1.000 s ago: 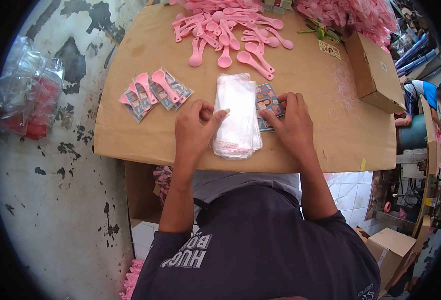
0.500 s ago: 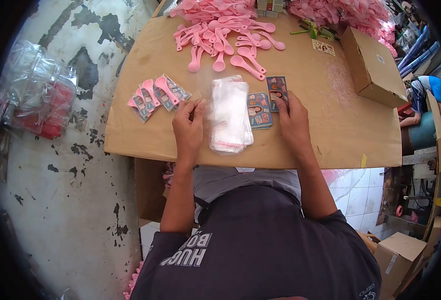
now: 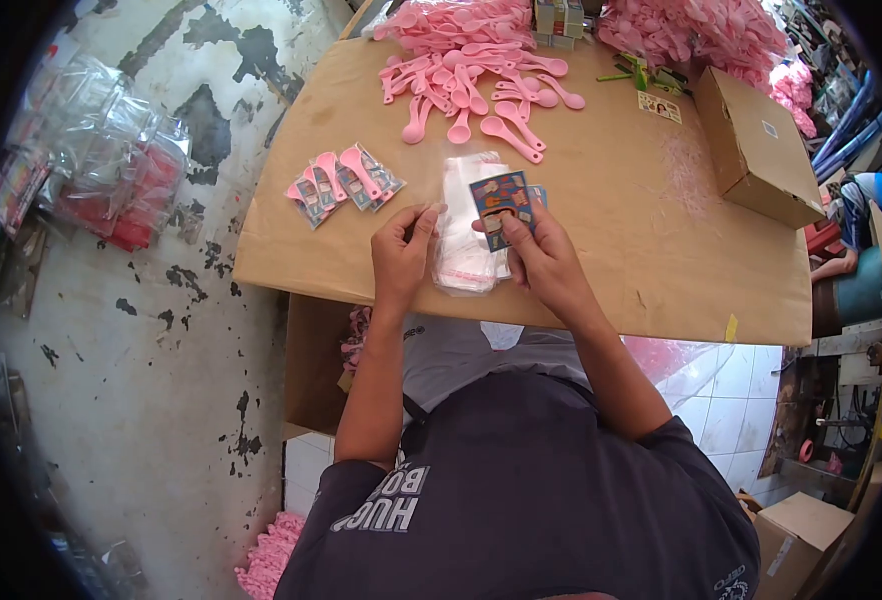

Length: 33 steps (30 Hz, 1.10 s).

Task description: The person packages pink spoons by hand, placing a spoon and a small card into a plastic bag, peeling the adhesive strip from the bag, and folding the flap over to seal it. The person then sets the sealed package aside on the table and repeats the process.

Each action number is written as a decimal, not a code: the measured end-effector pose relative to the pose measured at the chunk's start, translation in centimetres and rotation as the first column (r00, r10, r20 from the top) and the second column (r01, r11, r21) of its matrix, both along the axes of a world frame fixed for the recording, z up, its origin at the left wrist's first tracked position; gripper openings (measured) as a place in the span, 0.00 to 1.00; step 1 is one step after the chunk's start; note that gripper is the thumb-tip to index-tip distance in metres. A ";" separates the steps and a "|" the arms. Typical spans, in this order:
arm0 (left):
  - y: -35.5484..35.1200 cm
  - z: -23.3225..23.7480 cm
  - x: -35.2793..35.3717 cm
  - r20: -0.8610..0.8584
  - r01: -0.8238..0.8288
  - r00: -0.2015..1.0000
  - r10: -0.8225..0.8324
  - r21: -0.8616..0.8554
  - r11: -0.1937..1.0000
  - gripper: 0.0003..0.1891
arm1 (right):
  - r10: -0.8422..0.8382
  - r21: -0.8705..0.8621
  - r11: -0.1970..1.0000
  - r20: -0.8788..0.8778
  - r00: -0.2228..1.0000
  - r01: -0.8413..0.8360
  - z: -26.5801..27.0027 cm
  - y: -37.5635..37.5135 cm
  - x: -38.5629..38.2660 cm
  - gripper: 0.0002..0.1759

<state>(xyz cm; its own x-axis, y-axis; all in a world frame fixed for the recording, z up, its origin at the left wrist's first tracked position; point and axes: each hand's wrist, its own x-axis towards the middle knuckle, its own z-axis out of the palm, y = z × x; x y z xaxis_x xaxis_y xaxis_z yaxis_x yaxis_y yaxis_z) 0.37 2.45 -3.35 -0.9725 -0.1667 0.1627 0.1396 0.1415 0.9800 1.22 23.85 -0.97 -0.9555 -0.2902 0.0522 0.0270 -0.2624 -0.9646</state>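
Overhead view, person at a brown-covered table (image 3: 611,275), both bare hands near its front edge. R hand (image 3: 549,262) grips a small printed card (image 3: 501,205) – dark blue w/ colourful pics – thumb on top, fingers beneath, tilted up over a pile of clear sleeves (image 3: 466,262). L hand (image 3: 401,262) is just left of the pile, thumb & fingertips drawn together by what looks like a sleeve's edge; film is too see-through, so can't tell if it's actually pinched.

Just changed: ½ sec ago the card was right of the card stack (image 3: 539,196), well apart from L hand. Now it's swung left, approx. over the sleeves' right side, and the hands are closer together. For the work in hand, that means card & sleeves are within reach of both hands; card isn't in a sleeve yet. The stack is mostly hidden behind card and R hand, only a bit of blue showing.

Further left: a few clear packets (image 3: 363,172), overlapping, each w/ a pink spoon & printed card. Beyond the sleeves: a heap of loose pink spoons (image 3: 461,92). To the right, a cardboard box (image 3: 761,150); past it, partly cut off, another person (image 3: 876,195) in blue and white.
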 end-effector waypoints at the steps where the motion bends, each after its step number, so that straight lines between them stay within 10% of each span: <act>1: -0.1 -0.1 -0.1 -0.013 0.002 1.000 -0.002 0.002 1.000 0.13 | 0.024 0.036 0.999 -0.005 1.000 -0.023 -0.2 -0.3 -0.1 0.16; 12: 0.0 -0.3 -0.1 -0.091 -0.091 0.993 0.078 -0.147 0.985 0.11 | -0.071 0.284 0.954 -0.107 0.992 0.098 -1.2 -1.1 -1.3 0.14; 15: -0.6 -0.7 -0.1 -0.028 -0.188 0.974 0.225 0.455 0.870 0.10 | -0.071 0.377 0.921 -0.083 0.994 0.097 -0.2 -0.8 -1.0 0.15; 24: -0.9 3.1 0.0 0.161 -0.165 0.986 0.053 0.840 0.517 0.14 | -0.018 0.320 0.947 0.149 0.989 -0.031 2.2 -0.2 -1.0 0.13; 33: -1.2 1.8 0.3 0.032 -0.003 0.999 -0.030 0.729 0.685 0.10 | -0.040 0.288 0.958 0.105 0.994 0.008 2.8 -0.8 -1.4 0.13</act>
<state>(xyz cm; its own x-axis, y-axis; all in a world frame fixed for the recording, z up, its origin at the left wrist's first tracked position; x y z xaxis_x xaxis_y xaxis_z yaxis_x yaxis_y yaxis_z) 0.68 1.25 -1.59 -0.9782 -0.2034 -0.0417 0.0959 -0.6207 0.7782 -0.16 23.03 1.79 -0.9578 -0.2543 -0.1341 0.1326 0.0228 -0.9909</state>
